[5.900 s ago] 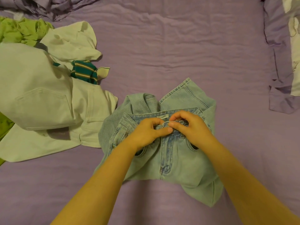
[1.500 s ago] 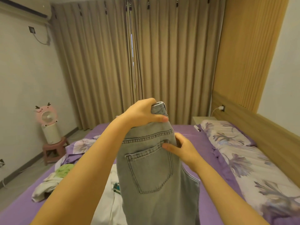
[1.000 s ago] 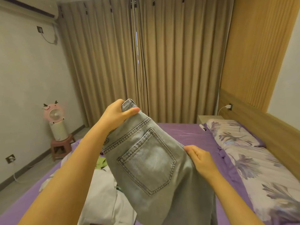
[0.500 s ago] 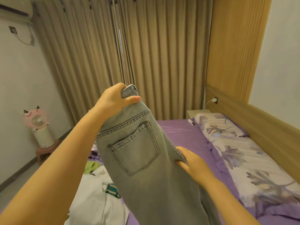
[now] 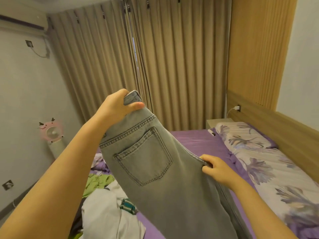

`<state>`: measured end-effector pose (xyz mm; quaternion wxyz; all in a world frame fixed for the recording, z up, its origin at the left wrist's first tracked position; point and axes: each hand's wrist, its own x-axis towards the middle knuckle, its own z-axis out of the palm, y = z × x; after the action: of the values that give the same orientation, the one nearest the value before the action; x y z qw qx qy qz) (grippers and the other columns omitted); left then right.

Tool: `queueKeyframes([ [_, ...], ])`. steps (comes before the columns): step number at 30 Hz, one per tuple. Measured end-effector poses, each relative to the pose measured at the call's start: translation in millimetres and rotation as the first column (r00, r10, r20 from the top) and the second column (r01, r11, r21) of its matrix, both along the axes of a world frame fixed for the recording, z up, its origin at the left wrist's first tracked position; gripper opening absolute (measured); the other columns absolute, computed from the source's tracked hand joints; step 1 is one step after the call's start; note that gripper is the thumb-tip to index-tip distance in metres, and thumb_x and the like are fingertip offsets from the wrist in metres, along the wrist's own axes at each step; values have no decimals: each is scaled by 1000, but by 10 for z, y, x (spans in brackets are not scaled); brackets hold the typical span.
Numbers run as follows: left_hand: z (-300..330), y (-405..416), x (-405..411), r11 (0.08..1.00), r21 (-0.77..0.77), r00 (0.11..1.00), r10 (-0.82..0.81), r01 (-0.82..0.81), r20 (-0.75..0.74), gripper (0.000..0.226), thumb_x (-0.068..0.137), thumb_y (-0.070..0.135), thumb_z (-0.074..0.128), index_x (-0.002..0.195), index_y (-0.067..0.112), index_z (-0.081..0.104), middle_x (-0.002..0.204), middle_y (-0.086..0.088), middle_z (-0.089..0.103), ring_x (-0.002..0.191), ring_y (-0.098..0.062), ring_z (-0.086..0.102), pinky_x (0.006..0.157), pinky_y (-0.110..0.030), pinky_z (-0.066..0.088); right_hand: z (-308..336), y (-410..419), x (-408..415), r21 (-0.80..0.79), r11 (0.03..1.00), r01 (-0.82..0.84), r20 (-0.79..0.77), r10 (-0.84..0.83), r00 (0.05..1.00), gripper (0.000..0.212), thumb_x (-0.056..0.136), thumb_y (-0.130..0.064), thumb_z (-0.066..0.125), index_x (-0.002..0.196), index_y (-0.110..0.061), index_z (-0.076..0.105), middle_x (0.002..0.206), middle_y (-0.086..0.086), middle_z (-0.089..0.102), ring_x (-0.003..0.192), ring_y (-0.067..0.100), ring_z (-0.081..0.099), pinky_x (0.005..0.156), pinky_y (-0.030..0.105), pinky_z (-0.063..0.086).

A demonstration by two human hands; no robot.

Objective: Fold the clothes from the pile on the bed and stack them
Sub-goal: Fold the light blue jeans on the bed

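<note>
A pair of light grey-blue jeans (image 5: 165,183) hangs in the air in front of me, folded lengthwise, back pocket facing me. My left hand (image 5: 117,106) grips the waistband at the top. My right hand (image 5: 215,168) pinches the seam edge lower down on the right side. The legs run down out of view. Below on the purple bed (image 5: 195,142) lies the pile: white garments (image 5: 103,207), a green one (image 5: 96,181) and a green striped piece (image 5: 128,205).
A floral pillow (image 5: 259,163) lies along the wooden headboard (image 5: 279,125) on the right. A bedside table (image 5: 219,122) stands by the beige curtains (image 5: 155,66). A pink fan (image 5: 51,133) stands on the left by the wall.
The jeans came up off the bed and are held in the air. In the last half second my right hand slid along the seam edge and now pinches it; the view shifted slightly.
</note>
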<state>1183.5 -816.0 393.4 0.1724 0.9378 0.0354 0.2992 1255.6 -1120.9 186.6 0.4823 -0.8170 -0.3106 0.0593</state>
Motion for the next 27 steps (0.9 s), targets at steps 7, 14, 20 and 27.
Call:
queueKeyframes([
  [7,-527,165,-97,992,-125,997,10,-19,-76,49,76,61,62,78,13,50,70,2,50,60,-12,43,53,-26,34,-128,-243,-122,38,995,-88,-230,95,969,14,91,-17,61,101,-16,70,99,8,71,91,19,66,83,36,53],
  [14,-1742,144,-268,940,-325,949,-2,-106,-316,44,83,58,59,91,16,53,83,3,53,74,-16,51,66,-33,42,-426,-408,-203,-49,994,-95,-431,65,900,21,86,-31,65,87,-13,75,91,8,73,83,17,69,74,25,53],
  [20,-2988,243,-689,842,-431,866,81,-325,-494,42,84,56,60,80,17,44,74,4,45,71,-17,45,55,-28,32,-1042,-104,-355,-273,941,-202,-458,58,887,26,84,-42,67,60,-31,68,57,-18,58,54,-4,49,54,8,37],
  [27,-4224,466,-1509,632,-510,760,202,-583,-617,40,83,52,63,90,14,52,78,5,55,70,-9,50,54,-22,35,-2271,441,-701,-446,843,-301,-481,58,875,25,87,-40,64,67,-25,64,67,-6,61,60,4,50,58,18,38],
])
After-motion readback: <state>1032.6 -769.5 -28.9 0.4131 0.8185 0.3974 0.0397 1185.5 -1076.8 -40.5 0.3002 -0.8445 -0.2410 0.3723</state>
